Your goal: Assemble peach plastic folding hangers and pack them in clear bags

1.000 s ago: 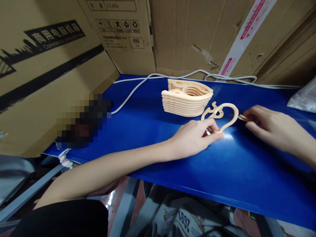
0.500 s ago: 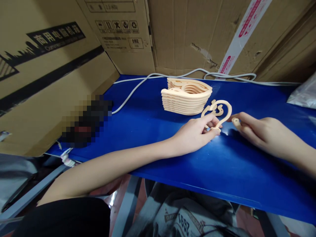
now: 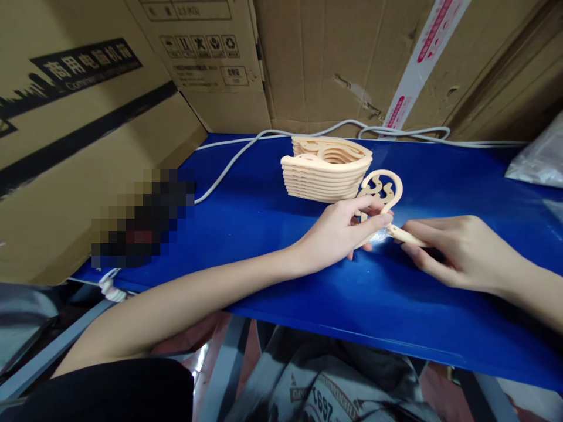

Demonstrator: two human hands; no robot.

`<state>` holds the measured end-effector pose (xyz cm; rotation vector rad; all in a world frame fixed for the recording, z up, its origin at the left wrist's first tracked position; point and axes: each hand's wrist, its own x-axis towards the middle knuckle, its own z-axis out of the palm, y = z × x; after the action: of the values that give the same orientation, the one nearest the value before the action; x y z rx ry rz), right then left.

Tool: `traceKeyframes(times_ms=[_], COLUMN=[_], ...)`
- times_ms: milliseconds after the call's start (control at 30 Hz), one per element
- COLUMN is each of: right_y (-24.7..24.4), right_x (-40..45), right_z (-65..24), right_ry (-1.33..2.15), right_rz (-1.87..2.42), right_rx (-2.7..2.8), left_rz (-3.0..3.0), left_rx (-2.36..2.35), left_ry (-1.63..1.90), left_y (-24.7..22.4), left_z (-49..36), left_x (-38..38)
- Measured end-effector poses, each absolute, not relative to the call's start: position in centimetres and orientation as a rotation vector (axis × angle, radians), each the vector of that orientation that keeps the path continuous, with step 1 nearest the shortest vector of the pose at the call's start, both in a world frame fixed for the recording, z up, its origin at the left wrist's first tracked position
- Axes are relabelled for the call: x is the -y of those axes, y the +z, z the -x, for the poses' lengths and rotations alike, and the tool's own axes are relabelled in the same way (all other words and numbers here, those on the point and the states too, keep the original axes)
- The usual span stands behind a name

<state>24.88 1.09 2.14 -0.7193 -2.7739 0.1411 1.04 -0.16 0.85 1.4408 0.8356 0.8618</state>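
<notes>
My left hand (image 3: 329, 234) pinches the lower end of a cream plastic hanger hook (image 3: 399, 186), its curve standing up above the fingers. Between the fingers of my right hand (image 3: 468, 252) is a slim cream hanger arm (image 3: 410, 237), whose tip meets the base of the hook at my left fingertips. Whether the two are joined cannot be made out. Part of a cream piece also shows under my left palm, mostly hidden. Just behind the hook lie a few loose cream hooks (image 3: 387, 193), and left of them stands a neat stack of cream hanger arms (image 3: 325, 180).
A blue tabletop (image 3: 272, 293) carries everything. Cardboard boxes (image 3: 316, 64) wall in the back and left. A white cable (image 3: 229, 170) runs along the rear to a dark, pixelated object (image 3: 145, 217). A clear plastic bag (image 3: 539, 158) lies at far right.
My right hand has brought the hanger arm left to the hook, its end now touching the hook's base. My left hand has turned slightly; the view has shifted a little.
</notes>
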Motion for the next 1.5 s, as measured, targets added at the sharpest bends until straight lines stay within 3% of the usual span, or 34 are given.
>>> traceKeyframes(times_ms=[467, 867, 1300, 1500], right_y=[2.3, 3.0, 2.9, 2.7], right_x=[-0.7, -0.2, 0.9, 1.3], right_z=[-25.3, -25.4, -25.0, -24.8], right_ry=[-0.164, 0.049, -0.485, -0.463], right_rz=[0.808, 0.923, 0.863, 0.811], right_rx=[2.873, 2.914, 2.804, 2.788], left_rz=[-1.32, -1.26, -1.128, -1.206], left_rx=[-0.826, -0.82, -0.806, -0.799], left_ry=[0.738, 0.658, 0.492, 0.559], left_y=[1.4, 1.5, 1.5, 1.7], left_z=[-0.7, -0.7, -0.2, 0.0], left_x=[0.0, 0.3, -0.2, -0.3])
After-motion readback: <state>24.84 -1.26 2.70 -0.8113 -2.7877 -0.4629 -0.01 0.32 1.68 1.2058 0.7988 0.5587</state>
